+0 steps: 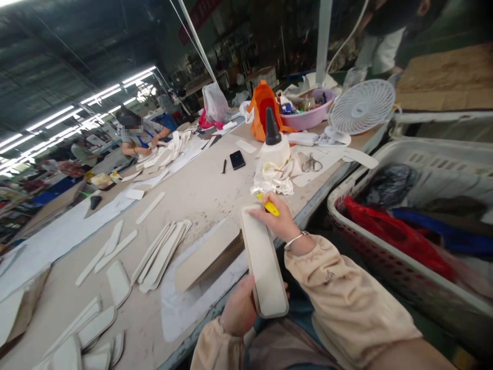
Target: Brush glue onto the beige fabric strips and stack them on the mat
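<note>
A long pale panel point(265, 267) with rounded ends, held above the person's lap at the near edge of the tabletop point(208, 190). The left hand point(239, 307) wraps the panel's near end, its grip pinching both long edges; the right hand point(280, 218) clasps a yellow-handled tool point(271, 207), its thumb laid on the panel's far end. Beyond, a white bottle point(276, 150) with a tapering black nozzle stands on the tabletop, crumpled wrapping point(275, 174) about its base; its contents cannot be seen. Just behind it, an orange bag point(257, 115) gapes toward the viewer, showing a red interior. To its right, a lavender basin point(308, 121) holds a jumble of small articles, mostly too small to identify. At right, beside the tabletop, a white lattice-sided basket point(356, 236) contains red plastic point(400, 236), dark glossy plastic point(393, 182) and blue material point(435, 228). Farther back sits a translucent plastic bag point(216, 105), bright pink material at its foot. Loose pale strips point(165, 252) lie to the panel's left.
</note>
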The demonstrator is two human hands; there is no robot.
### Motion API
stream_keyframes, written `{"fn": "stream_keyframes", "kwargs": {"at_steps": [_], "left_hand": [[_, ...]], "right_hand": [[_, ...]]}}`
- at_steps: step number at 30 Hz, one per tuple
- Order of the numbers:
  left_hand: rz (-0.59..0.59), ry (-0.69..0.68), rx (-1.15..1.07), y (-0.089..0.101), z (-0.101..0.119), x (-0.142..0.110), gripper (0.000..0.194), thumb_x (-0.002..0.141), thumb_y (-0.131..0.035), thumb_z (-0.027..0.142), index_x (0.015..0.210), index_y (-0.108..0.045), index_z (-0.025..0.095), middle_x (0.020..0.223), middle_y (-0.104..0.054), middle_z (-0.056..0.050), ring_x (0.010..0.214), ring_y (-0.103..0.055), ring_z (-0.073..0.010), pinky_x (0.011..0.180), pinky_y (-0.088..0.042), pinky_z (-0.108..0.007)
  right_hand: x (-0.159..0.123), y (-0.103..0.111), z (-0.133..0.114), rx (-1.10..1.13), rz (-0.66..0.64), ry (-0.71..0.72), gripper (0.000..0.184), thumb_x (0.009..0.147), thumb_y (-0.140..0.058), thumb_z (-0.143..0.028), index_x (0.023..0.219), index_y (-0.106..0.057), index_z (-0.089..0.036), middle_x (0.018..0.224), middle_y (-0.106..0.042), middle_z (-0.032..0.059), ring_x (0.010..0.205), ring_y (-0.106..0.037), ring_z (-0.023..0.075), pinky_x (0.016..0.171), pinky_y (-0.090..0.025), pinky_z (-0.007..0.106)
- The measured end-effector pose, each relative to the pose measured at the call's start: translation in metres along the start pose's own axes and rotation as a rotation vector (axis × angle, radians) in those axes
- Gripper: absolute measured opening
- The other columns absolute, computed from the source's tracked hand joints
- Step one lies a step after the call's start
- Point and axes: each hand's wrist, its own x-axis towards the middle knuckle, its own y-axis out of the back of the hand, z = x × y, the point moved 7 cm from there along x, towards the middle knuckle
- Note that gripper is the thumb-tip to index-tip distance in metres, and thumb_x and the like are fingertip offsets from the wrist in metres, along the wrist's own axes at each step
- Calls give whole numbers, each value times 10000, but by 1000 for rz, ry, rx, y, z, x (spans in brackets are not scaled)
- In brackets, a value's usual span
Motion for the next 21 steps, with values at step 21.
{"fn": "stream_keyframes", "kwargs": {"at_steps": [21], "left_hand": [[105,0,239,26,-14,-10,496,726,-736,346,1148,-598,126,914,-704,-107,746,-661,-207,628,-539,-297]], "right_hand": [[3,4,6,-217,48,50,338,736,-715,-397,807,-428,-232,717,-417,-58,641,-403,121,633,-355,247]]}}
